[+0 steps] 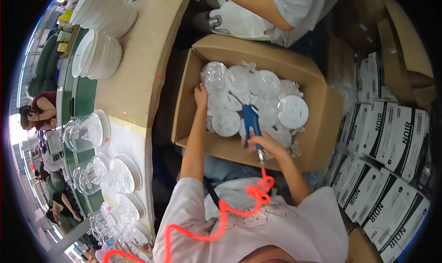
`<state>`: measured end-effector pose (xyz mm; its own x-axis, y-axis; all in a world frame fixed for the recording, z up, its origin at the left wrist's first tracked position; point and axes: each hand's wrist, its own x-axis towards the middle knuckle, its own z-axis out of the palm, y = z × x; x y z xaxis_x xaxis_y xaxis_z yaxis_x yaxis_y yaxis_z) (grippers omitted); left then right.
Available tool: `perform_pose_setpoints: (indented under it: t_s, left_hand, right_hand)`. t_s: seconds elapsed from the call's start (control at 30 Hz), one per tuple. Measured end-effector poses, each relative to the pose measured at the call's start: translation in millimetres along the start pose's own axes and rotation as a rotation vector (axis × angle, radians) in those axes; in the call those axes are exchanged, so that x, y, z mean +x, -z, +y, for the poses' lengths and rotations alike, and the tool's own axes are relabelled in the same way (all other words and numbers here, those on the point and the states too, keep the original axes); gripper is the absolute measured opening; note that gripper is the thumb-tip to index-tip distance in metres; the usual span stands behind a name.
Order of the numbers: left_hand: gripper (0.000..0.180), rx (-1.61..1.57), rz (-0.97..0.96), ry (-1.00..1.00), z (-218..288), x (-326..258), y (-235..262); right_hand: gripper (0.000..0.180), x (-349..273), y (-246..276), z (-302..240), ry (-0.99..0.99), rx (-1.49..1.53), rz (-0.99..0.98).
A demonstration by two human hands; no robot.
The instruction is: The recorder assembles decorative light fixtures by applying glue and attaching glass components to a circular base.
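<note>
Closest to the camera, below both hands, a pale pink shirt [276,226] fills the lower edge, and a coiled orange air hose [221,221] loops across it up to the tool. Right hand [267,145] is clenched around the grip of a blue air blow gun [251,122]; the hose joins the gun's metal fitting just under that fist, and the gun's thin nozzle reaches up and to the left from the grip, over the contents of an open cardboard box [317,125]. Just beyond and around the nozzle lie round white lamp discs wrapped in clear plastic bags [264,83], packed side by side in the box; one unwrapped-looking white disc [293,112] sits to the right of the gun, near the box's right wall. Left hand [201,96] is farther up and left of the gripped gun, at the box's left inner wall, touching the bagged discs there; whether its fingers are closed on a bag or only resting cannot be told.

Right of the grip, well apart, stand rows of black-and-white printed cartons [391,143]. Left of the left hand, a brown cardboard sheet [138,65] covers a bench, with clear glass lamp shades on white bases [87,131] further left and stacks of white discs [99,53] beyond. Past the box, another person's arm and grey shirt [281,9] lean in from the top.
</note>
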<state>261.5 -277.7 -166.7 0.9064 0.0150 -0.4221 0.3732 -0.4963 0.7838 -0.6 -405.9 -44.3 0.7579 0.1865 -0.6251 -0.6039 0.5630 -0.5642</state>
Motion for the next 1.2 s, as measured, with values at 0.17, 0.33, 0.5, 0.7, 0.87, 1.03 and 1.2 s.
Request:
perform_pose_setpoints:
  t_s: [0.17,0.33,0.5,0.7,0.87,1.03,1.2]
  left_hand:
    - [0.048,-0.217,0.023,-0.065,-23,59,-15]
    - [0.052,-0.505,-0.127,-0.008,12,24,-38]
    - [0.05,-0.714,-0.512,0.041,28,28,-19]
    - [0.043,-0.879,-0.501,0.016,-8,-5,-6]
    - [0.048,-0.943,-0.328,0.091,-42,-46,13]
    - [0.051,-1.071,-0.345,0.208,-46,-58,23]
    - [0.055,-1.327,-0.383,0.24,-57,-57,31]
  right_hand:
    - [0.035,-16,17,0,-0.119,-0.301,-0.137]
    - [0.036,-11,10,17,0.023,-0.188,-0.101]
    - [0.031,-10,-29,2,0.107,-0.327,-0.009]
    - [0.03,-32,-36,-23,0.137,-0.697,0.152]
    - [0.029,-50,-55,-58,-0.019,-0.965,0.239]
    - [0.028,-50,-59,-51,0.061,-1.009,0.086]
    - [0.029,-54,-61,-51,0.034,-1.064,0.122]
